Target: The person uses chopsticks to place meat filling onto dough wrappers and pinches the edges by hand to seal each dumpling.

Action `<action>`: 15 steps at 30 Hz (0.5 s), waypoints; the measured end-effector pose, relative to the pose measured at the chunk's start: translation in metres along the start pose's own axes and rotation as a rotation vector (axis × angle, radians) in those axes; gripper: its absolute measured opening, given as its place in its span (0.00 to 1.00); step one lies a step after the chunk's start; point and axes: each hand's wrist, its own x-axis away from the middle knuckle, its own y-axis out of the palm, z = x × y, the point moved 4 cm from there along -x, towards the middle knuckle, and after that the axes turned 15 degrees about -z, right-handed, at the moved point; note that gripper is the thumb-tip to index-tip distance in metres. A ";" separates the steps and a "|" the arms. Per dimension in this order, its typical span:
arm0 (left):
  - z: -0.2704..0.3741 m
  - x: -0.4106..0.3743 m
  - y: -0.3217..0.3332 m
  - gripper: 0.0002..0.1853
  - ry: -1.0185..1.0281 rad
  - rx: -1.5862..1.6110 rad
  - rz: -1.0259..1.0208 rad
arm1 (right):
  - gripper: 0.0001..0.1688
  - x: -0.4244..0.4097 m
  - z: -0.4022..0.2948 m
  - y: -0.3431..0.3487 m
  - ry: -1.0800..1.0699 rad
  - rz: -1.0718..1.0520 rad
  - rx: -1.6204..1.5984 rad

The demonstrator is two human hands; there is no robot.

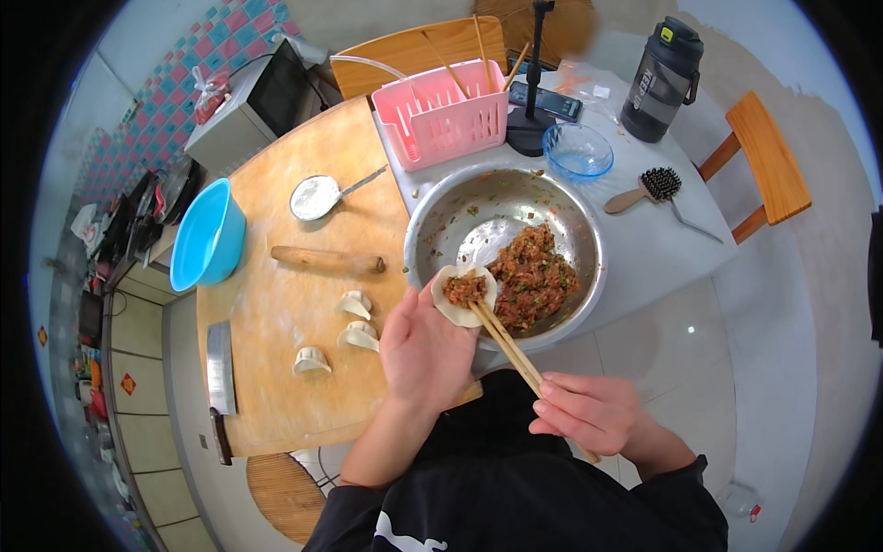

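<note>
On the fingers of my left hand (429, 345), palm up, lies a round dumpling wrapper (450, 312) with a lump of meat filling (465, 288) on it. My right hand (590, 414) grips a pair of wooden chopsticks (514, 355), whose tips touch that lump. Just beyond the wrapper, a large steel bowl (448, 200) holds more minced filling (534, 279) on its right side. Several folded dumplings (359, 334) rest on the floured wooden board (276, 386) left of my left hand. A wooden rolling pin (328, 260) lies farther up the board.
A cleaver (221, 369) lies at the board's left edge, below a blue plastic basin (208, 238). Flour fills a small scoop (315, 197). Behind the bowl stand a pink basket (441, 127), a black stand (528, 131) and a blue glass bowl (578, 153). A hairbrush (645, 190) lies right.
</note>
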 end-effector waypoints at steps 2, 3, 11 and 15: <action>0.002 0.001 0.001 0.28 0.002 -0.022 0.028 | 0.15 0.001 -0.001 0.000 0.018 -0.011 -0.038; 0.004 0.002 0.002 0.27 0.004 -0.034 0.041 | 0.14 0.004 0.000 -0.005 0.041 -0.002 -0.079; 0.005 0.012 0.000 0.27 0.012 0.023 0.032 | 0.24 0.024 0.027 -0.010 0.407 0.422 -0.797; 0.003 0.015 0.001 0.27 0.010 0.048 0.035 | 0.27 0.032 0.039 0.002 0.478 0.534 -0.899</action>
